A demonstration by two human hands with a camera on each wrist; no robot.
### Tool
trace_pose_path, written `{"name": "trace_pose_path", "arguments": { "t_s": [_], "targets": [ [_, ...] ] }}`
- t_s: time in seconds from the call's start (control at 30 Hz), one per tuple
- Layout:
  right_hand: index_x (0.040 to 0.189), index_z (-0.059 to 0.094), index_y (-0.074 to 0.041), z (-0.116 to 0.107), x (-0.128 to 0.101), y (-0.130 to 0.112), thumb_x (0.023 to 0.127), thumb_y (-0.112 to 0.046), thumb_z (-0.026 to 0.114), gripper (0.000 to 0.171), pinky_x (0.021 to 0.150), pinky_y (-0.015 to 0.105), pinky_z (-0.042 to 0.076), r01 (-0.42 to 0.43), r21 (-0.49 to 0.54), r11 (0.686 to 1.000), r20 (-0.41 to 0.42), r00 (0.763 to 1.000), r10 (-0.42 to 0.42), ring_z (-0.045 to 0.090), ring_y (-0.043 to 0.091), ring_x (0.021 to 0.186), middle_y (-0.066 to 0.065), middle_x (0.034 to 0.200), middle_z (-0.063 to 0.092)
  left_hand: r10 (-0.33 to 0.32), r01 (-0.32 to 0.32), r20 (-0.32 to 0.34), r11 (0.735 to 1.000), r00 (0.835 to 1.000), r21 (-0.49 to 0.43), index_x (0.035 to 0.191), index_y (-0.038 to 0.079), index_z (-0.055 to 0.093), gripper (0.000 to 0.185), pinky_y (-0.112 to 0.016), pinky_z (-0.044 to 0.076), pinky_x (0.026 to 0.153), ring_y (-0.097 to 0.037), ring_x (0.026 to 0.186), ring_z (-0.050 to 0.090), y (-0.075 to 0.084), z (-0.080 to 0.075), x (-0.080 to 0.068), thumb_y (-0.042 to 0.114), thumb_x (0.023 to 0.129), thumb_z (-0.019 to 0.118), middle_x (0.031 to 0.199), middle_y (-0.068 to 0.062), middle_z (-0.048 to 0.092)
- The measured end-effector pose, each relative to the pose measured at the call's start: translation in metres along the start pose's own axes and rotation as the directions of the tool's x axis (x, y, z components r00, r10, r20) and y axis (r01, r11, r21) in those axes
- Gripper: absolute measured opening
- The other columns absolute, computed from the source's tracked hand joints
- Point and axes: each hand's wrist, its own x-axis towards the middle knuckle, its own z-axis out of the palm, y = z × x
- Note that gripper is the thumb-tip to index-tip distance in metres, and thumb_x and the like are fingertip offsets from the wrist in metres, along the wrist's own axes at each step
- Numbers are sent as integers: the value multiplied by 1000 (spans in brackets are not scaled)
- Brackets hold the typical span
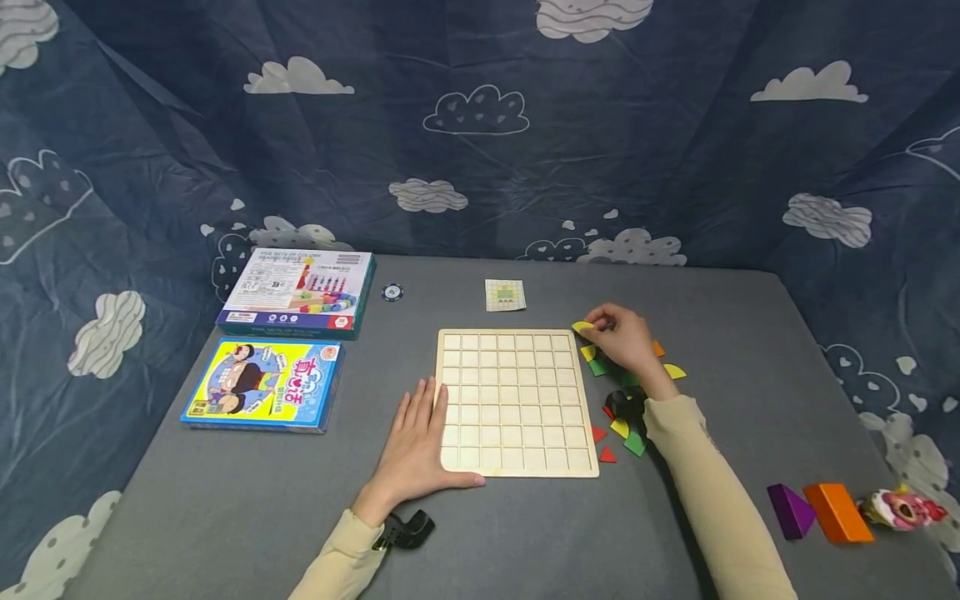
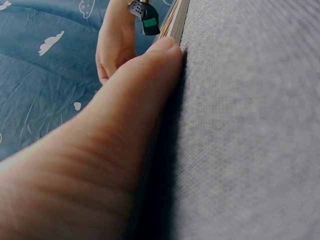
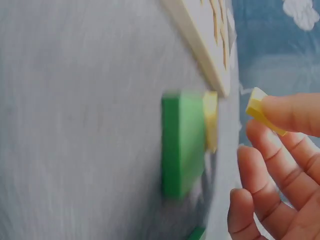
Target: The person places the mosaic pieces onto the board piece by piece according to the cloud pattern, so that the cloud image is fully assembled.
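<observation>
A square wooden grid board lies on the grey table. My left hand rests at its lower left edge with fingers straight, the thumb along the near corner. Beyond the board's far right corner, my right hand pinches a yellow curved piece between thumb and fingers, above the table. Below that hand lie a green block and another yellow piece. Red triangles, a green square and other coloured pieces lie along the board's right side, some hidden by the right wrist.
A small printed pattern card lies behind the board, with a poker chip to its left. Two boxes, one white-purple and one yellow-blue, are at left. Purple and orange blocks and a figurine sit at right.
</observation>
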Motion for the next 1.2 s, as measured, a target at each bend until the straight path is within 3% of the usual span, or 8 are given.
{"name": "trace_pose_path", "arguments": {
  "t_s": [0.27,0.53,0.9,1.2],
  "targets": [
    [98,65,-3,13,-10,-29,87,-13,70,16,54,31,38,72,135,988,71,994,-82,47,23,64,8,81,60,9,-9,-16,1000,1000,4,150,-3,15,134,-48,5,112,-35,142,6,0,0,1,83,58,62,154,-24,11],
    [99,69,-6,33,-18,-57,87,-11,69,13,57,32,43,167,201,965,140,970,-197,54,20,65,5,83,63,8,-7,-20,1000,1000,12,149,-4,15,134,-48,6,112,-34,142,4,-1,1,0,82,59,63,153,-25,12],
    [97,71,-6,54,-18,-82,87,-10,69,11,59,31,43,169,215,962,225,950,-217,55,18,65,2,80,63,22,-22,-28,1000,999,5,149,-5,16,133,-49,7,112,-36,142,6,-1,0,-1,82,60,62,153,-25,14],
    [92,73,-9,69,-15,-90,85,-7,70,8,59,30,42,166,183,969,294,931,-215,52,17,63,0,75,62,-8,8,19,1000,1000,15,150,-2,11,134,-46,1,113,-33,142,1,-1,0,0,85,60,59,154,-24,10]
  ]
}}
